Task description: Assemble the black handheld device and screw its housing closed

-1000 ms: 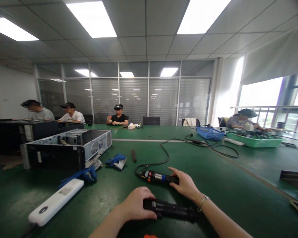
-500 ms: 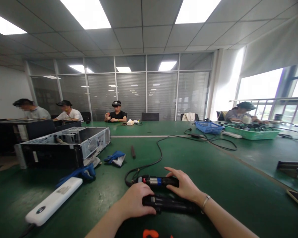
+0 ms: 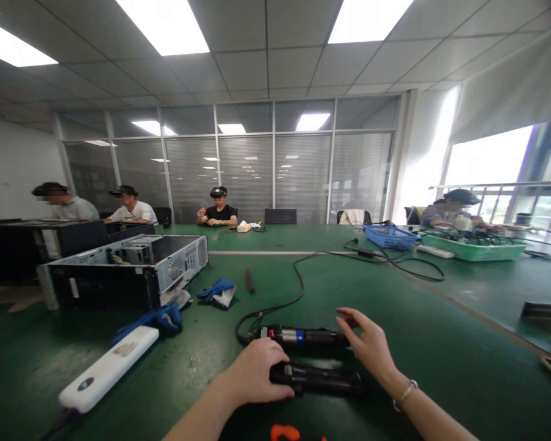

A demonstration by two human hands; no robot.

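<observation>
My left hand (image 3: 257, 370) is wrapped round the left end of a black, rod-shaped handheld tool (image 3: 328, 378) lying on the green table. Just behind it, roughly parallel, lies a corded electric screwdriver (image 3: 319, 337) with a silver section, a blue ring and a red part. Its black cable leads off at the left end. My right hand (image 3: 371, 346) hovers by the screwdriver's right end, fingers apart and holding nothing. Below the black tool, an orange object (image 3: 285, 432) is cut off by the bottom edge.
An opened computer case (image 3: 119, 275) stands at the left, with blue gloves (image 3: 218, 293) and a white power strip (image 3: 110, 367) near it. A dark bar (image 3: 250, 282) lies mid-table. Blue (image 3: 390, 237) and green baskets (image 3: 477, 250) stand at the back right. Several people sit around the table.
My right hand has come off the screwdriver and moved right. My left hand keeps its hold on the black tool. The whole view has shifted slightly.
</observation>
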